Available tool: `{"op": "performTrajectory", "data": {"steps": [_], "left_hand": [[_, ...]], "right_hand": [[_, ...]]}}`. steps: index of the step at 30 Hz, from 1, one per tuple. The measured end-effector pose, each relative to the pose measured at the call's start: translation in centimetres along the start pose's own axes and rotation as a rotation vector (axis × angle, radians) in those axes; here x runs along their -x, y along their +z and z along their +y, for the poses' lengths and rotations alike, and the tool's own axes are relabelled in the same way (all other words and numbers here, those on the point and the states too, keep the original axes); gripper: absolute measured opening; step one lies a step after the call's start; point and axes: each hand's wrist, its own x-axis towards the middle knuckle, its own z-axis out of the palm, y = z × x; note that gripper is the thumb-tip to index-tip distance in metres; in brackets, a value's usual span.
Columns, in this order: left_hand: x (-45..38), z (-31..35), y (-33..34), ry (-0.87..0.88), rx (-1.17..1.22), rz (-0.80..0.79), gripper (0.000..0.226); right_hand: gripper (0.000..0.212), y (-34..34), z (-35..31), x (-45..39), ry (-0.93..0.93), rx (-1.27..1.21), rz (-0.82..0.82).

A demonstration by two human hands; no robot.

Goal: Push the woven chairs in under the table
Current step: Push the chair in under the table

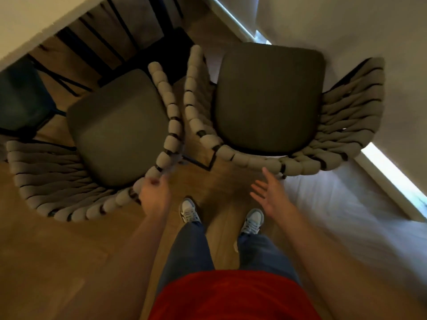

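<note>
Two woven chairs with thick grey rope backs and dark seat cushions stand side by side in front of me. The left chair [115, 125] is angled toward the white table [34, 21] at the upper left. My left hand [153, 192] grips its woven back rail at the right rear corner. The right chair [270, 100] stands near the wall, its seat out from under the table. My right hand [269, 195] hovers open, fingers spread, just below that chair's back rail without touching it.
Black chair legs and frames [120, 35] crowd the space under the table. A dark blue seat [20, 95] sits at the far left. A pale wall [369, 31] closes the right side. A pale rug [335, 204] covers the wooden floor [57, 262] on the right; my feet stand between the chairs.
</note>
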Motion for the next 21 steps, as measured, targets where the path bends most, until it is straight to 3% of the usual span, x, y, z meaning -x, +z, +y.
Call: {"op": "performTrajectory", "data": {"steps": [3,7,13,17,21], "left_hand": [[2.9,2.5,4.0,0.022,0.058,-0.093,0.033],[4.4,5.5,8.1,-0.082,0.164,-0.24,0.029],[1.7,10.1,11.7,-0.301,0.392,-0.35,0.055],[-0.9,12.6,13.7,-0.41,0.441,-0.31,0.07],[-2.8,13.0,14.6,-0.42,0.425,-0.176,0.068]], "right_hand": [[0.062,-3.9,-2.3,-0.6,-0.017,-0.083,0.054],[0.056,-6.7,-4.8,-1.8,-0.033,-0.189,0.086],[0.053,-7.2,-8.8,-4.6,-0.063,-0.291,0.111],[0.07,-8.2,-9.3,-8.2,-0.009,-0.338,0.237],[0.04,-8.8,-8.5,-9.8,-0.027,-0.193,0.261]]}}
